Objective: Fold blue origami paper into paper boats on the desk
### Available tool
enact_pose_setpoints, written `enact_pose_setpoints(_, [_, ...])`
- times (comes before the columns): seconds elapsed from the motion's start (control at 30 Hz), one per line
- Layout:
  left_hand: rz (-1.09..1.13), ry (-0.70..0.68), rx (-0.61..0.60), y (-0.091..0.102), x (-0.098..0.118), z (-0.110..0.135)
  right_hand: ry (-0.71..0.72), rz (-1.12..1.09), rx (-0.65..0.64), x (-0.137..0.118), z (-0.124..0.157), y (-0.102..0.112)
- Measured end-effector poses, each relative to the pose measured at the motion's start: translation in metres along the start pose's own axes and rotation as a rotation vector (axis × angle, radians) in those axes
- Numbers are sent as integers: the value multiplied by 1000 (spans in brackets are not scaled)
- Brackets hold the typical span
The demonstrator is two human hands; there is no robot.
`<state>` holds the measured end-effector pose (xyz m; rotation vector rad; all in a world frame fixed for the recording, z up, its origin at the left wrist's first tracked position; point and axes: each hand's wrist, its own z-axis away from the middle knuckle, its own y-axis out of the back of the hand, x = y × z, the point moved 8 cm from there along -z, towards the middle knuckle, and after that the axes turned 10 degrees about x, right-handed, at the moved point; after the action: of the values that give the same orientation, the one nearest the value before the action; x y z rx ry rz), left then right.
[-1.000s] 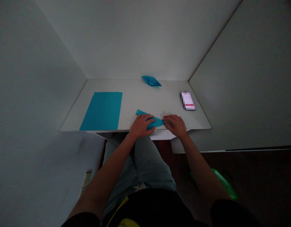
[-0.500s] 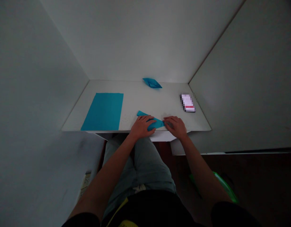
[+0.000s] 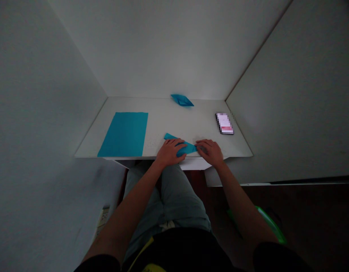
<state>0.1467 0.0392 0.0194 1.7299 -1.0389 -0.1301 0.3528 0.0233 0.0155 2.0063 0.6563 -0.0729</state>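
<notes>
A partly folded blue paper (image 3: 188,147) lies near the front edge of the white desk (image 3: 177,121). My left hand (image 3: 170,151) rests flat on its left part, fingers spread over the paper. My right hand (image 3: 210,150) presses on the paper's right tip with fingers bent down together. Both hands hold the paper against the desk.
A flat blue sheet (image 3: 124,133) lies at the desk's left. A finished blue paper boat (image 3: 182,100) sits at the back by the wall. A phone (image 3: 224,123) lies at the right. White walls close in on three sides. A green object (image 3: 269,223) is on the floor.
Hands and paper stay in the same place; only the view has shifted slightly.
</notes>
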Motion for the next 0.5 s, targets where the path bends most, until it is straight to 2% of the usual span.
enact_pose_setpoints(0.5, [-23, 10, -19, -1, -1, 0, -3, -4, 4, -1, -1, 2])
